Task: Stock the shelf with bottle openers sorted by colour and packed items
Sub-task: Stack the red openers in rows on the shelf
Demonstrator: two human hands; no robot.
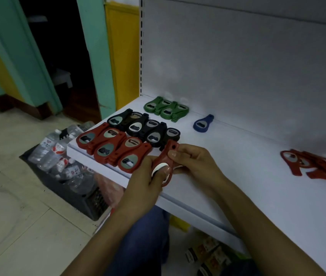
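A red bottle opener (167,156) is held over the front of the white shelf (257,176) by both hands. My left hand (146,180) grips its round head, thumb on the metal disc. My right hand (194,160) pinches its narrow handle end. Sorted groups lie at the shelf's left end: red openers (110,148) at the front, black openers (144,128) behind them, green openers (166,109) near the back panel. A single blue opener (203,123) lies to the right of the green ones. A loose heap of red openers (317,166) lies at the far right.
A dark crate of plastic water bottles (58,154) stands on the tiled floor left of the shelf. Packed boxes (208,253) sit on the level below. My knee in blue trousers (144,236) is under the shelf edge. A teal door frame (94,52) rises behind.
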